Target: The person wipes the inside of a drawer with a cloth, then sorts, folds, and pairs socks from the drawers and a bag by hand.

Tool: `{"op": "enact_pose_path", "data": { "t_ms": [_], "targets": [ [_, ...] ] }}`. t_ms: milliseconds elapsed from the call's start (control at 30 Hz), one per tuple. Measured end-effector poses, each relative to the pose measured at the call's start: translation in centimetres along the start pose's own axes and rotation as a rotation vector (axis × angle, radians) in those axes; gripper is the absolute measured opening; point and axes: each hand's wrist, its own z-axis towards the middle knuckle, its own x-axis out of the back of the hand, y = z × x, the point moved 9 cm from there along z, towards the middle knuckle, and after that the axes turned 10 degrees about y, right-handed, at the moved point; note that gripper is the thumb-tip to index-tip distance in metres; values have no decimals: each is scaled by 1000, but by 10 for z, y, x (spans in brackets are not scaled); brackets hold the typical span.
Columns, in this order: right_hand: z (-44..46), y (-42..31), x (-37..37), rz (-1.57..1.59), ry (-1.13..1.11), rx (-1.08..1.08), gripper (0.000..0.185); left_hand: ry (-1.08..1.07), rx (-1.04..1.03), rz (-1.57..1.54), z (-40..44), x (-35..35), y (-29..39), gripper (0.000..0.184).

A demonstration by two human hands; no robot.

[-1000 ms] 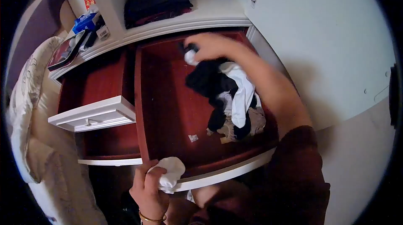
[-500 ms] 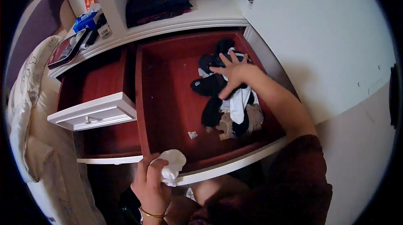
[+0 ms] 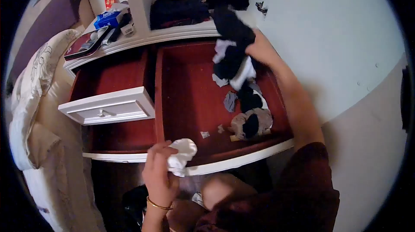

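Observation:
My left hand (image 3: 159,163) is closed on a white sock (image 3: 183,152), which bunches up over the front edge of the large red drawer (image 3: 186,102). At the drawer's far right, my right hand (image 3: 260,48) grips a black sock (image 3: 233,26), lifted up against the cabinet ledge. Below it bunch more socks, among them a white sock (image 3: 244,74) and a lavender one (image 3: 223,49); whether these are held too I cannot tell. Still lying in the drawer are a beige bundle (image 3: 240,124) and a small grey sock (image 3: 230,102). The right fingers are partly hidden.
A small white-fronted drawer (image 3: 108,106) stands pulled out at left, above another open drawer (image 3: 123,139). Folded dark clothes (image 3: 179,11) lie on the shelf behind. A blue tissue box (image 3: 108,18) sits on the ledge. The white door (image 3: 333,50) stands at right.
My right hand, spread over the sock pile before, has closed and lifted black socks up and back. The pile has come apart, exposing a grey sock. My left hand still holds the white sock.

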Motion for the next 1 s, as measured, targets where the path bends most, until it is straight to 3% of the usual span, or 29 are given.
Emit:
{"op": "enact_pose_path", "data": {
  "t_ms": [100,133,167,267,367,500,567,667,767,867,967,1000],
  "targets": [
    [18,-69,6,447,-68,77,34,127,123,-295,0,11,-24,33],
    [16,-84,4,510,-84,5,33,125,504,-683,-3,7,-30,36],
    [12,-98,3,573,-100,-67,33,141,616,-768,-3,6,-41,42],
    [2,-98,-19,559,-189,-224,32,174,790,-999,-8,5,-65,47],
    [-35,-113,-48,866,-296,-372,36,160,918,-1228,-4,-5,-69,47],
    [-56,-85,-102,1087,-508,-543,45,117,944,-1335,5,-15,-65,45],
    [-64,-97,-109,1246,-505,-656,32,95,985,-1366,7,-21,-62,45],
    [-69,-117,-113,1251,-552,-573,33,-3,1036,-1456,8,-36,-57,45],
    [-80,-134,-111,1369,-578,-676,32,-19,1096,-1429,6,-44,-51,43],
    [-81,-122,-116,1410,-533,-744,29,110,977,-1281,11,-31,-46,37],
    [-89,-113,-119,1313,-505,-784,25,98,861,-1092,11,-11,-68,35],
    [-95,-109,-120,1305,-538,-807,36,314,779,-1118,19,5,-66,34]
  ]
}}
